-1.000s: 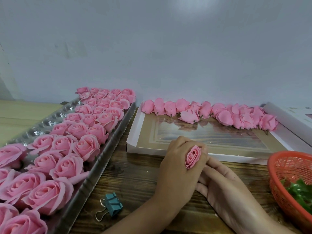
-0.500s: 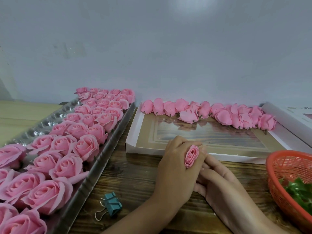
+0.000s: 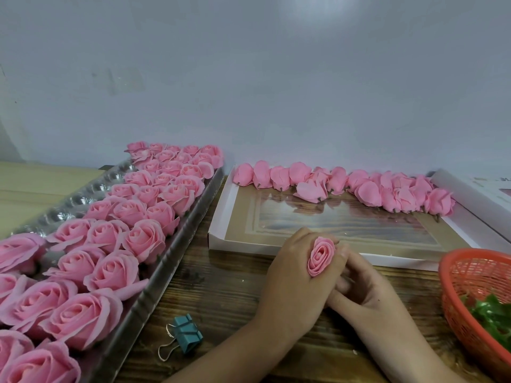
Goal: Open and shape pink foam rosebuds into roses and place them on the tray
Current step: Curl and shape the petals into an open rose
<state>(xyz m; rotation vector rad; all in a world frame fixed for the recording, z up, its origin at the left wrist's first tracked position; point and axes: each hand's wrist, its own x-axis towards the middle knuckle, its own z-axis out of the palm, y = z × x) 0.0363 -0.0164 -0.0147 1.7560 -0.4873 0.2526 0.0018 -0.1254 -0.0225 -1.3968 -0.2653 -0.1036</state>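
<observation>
Tray (image 3: 172,258) on the left, packed with opened roses (image 3: 143,240). White box (image 3: 237,244) behind, closed buds (image 3: 369,192) along its far edge. Left hand (image 3: 293,280) clenched round half-open rosebud (image 3: 322,255), over the table by the box. Right hand (image 3: 370,297) tucked against it; grip can't tell.

A pink foam rosebud (image 3: 322,255) is standing upright between the fingers (image 3: 333,272) of the left hand (image 3: 293,277), its rolled petals spiralling tightly and facing up. Opened roses (image 3: 143,239) are filling the silver tray (image 3: 166,261) on the left of the tabletop (image 3: 221,294), sitting in close rows with petals spread. Closed rosebuds (image 3: 343,186) are lying in 1 crowded line along the far edge of a shallow white box (image 3: 240,246).
</observation>
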